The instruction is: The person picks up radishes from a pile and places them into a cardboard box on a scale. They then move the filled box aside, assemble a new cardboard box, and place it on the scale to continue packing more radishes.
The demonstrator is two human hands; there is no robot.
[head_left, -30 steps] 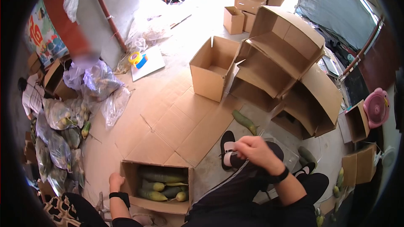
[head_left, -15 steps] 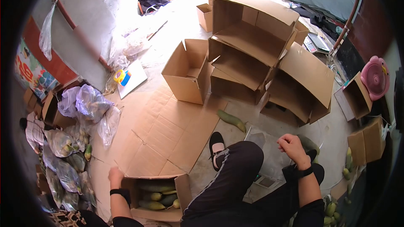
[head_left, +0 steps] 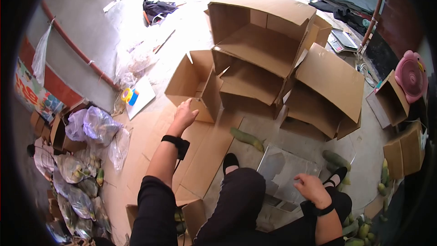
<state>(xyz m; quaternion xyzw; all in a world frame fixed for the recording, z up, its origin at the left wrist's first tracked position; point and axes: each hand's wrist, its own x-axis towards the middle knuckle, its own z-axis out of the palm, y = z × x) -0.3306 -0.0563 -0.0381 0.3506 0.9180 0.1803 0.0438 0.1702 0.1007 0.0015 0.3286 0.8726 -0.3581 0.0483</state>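
My left hand, its thumb and index finger apart, is at the near rim of an open cardboard box and overlaps it in this view. Loosely curled and holding nothing, my right hand hovers beside my knee, over the front edge of a scale with a clear, plastic-covered platform. A long green gourd lies on the floor past my foot, and a darker gourd is right of the scale. Below my left forearm, a low carton with green gourds inside is mostly hidden by my sleeve.
Empty cartons lying on their sides are stacked ahead, with more boxes to the right. Flattened cardboard covers the floor. Bagged gourds are piled at left. Tape rolls lie on a white board; a pink basin stands right.
My left hand has left the gourd carton and moved forward to the open box. My right hand has lowered slightly, and its fingers have loosened. The view has shifted a little.
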